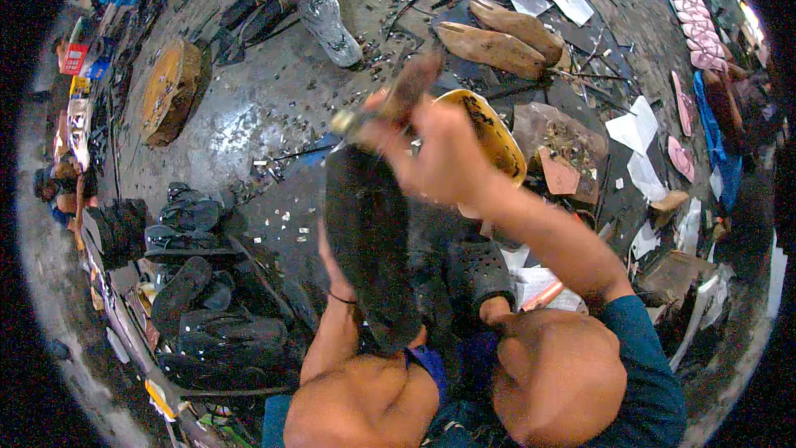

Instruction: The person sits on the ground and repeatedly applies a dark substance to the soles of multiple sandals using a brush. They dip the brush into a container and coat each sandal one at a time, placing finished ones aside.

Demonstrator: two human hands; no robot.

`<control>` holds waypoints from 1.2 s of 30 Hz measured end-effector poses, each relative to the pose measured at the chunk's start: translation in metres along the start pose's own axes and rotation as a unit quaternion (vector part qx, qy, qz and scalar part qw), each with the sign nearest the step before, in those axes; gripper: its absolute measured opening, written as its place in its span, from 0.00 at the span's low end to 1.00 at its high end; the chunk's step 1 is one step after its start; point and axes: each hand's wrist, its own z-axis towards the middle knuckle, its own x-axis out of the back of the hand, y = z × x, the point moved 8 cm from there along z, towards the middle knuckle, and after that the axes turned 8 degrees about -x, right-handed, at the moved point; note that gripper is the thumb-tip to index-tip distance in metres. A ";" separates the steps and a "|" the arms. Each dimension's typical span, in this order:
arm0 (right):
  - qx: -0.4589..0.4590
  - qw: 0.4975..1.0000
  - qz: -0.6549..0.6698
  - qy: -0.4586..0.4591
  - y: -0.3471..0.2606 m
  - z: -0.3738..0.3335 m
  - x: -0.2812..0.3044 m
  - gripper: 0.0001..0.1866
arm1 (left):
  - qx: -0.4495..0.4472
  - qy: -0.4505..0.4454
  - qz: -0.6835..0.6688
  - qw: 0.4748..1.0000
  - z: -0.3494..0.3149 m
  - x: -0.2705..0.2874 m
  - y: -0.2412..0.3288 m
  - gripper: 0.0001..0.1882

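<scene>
A long black shoe sole [366, 241] stands lengthwise between my knees, one end toward me. Along its left edge my left hand [330, 270] is closed on it; most of the fingers are hidden behind it. Over the far end of the sole, my right hand [439, 145] is closed around a short tool with a brown wooden handle [417, 79]. Motion blurs both the hand and the tool. The tool's pale, metal-looking end lies close to the sole's far tip; I cannot tell whether they touch. A yellow basin [516, 158] with dark specks sits partly behind my right hand.
Black sandals [189, 216] are piled at the left. Beyond lie a round wood block [170, 91], a grey sole [330, 26] and wooden shoe lasts [489, 48]. Paper sheets [634, 126] and scraps are strewn at the right, near a row of pink sandals [692, 21].
</scene>
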 end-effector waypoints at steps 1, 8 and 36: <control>-0.079 0.997 -0.001 0.007 0.015 0.016 0.012 0.14 | 0.016 0.010 -0.043 0.999 -0.007 -0.007 0.006 0.38; 0.066 0.996 0.027 0.050 0.019 0.012 0.018 0.13 | 0.000 0.010 -0.101 0.995 0.005 0.017 0.011 0.36; -0.284 0.935 0.205 -0.053 0.074 -0.109 0.087 0.16 | 0.131 0.216 0.011 0.968 -0.040 0.069 -0.003 0.26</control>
